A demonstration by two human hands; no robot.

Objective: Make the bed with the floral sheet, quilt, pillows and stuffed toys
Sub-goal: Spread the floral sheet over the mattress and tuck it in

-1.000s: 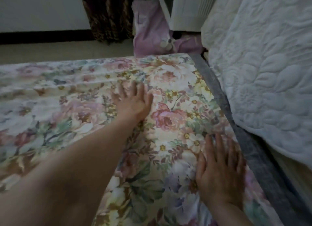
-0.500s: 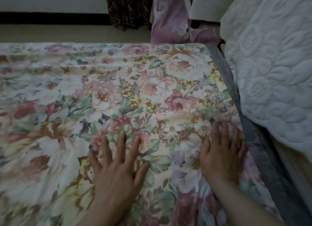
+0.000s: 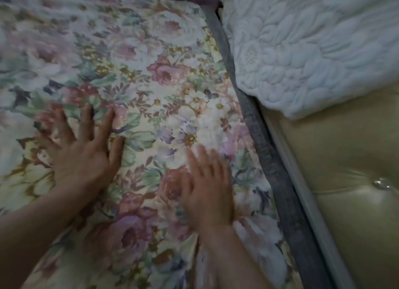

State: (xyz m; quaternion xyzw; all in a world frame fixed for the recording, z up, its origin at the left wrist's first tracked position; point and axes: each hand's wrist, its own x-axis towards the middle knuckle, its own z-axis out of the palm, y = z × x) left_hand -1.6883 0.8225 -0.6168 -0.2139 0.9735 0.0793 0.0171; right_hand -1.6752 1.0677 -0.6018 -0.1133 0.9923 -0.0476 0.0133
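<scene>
Both hands, left hand and right hand, lie flat and open, gripping nothing, on the floral sheet; long outward strokes toward the edge should flatten wrinkles.

Blur and cropped edges

The right hand is smeared, its fingers indistinct; the floral sheet blurs toward the far left; the white quilt runs off the top and right edges.

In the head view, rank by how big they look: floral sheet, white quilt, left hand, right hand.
1. Floral sheet, most of the frame.
2. White quilt, upper right.
3. Left hand and right hand: about alike, right one blurred, so unranked.
</scene>
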